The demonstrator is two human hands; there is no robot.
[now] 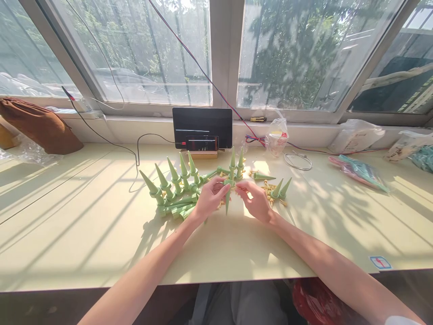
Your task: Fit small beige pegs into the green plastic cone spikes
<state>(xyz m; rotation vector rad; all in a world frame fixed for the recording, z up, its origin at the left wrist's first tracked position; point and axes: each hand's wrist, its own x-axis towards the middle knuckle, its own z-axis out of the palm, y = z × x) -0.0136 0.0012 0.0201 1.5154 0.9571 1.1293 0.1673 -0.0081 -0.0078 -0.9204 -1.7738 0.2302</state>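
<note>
My left hand [211, 196] is closed around a green plant watering spike [227, 202], holding it point down above the table. Fingers of my right hand [254, 199] pinch together at the spike's side; a small yellowish piece seems to be between them, mostly hidden. Left of my hands, several green spikes [174, 176] stand upright in a row, with loose green tubes [179, 207] lying in front. More spikes [240, 164] stand just behind my hands. Two green spikes [280, 189] stand to the right, beside a pile of small yellow valve pieces [269, 187].
A black tablet [203, 122] and a phone [202, 143] lean at the back with a cable [152, 134]. Behind right are a plastic bag with a cup [277, 137], a coiled cable [297, 161] and teal and pink packets [358, 171]. A brown bag [40, 126] lies back left.
</note>
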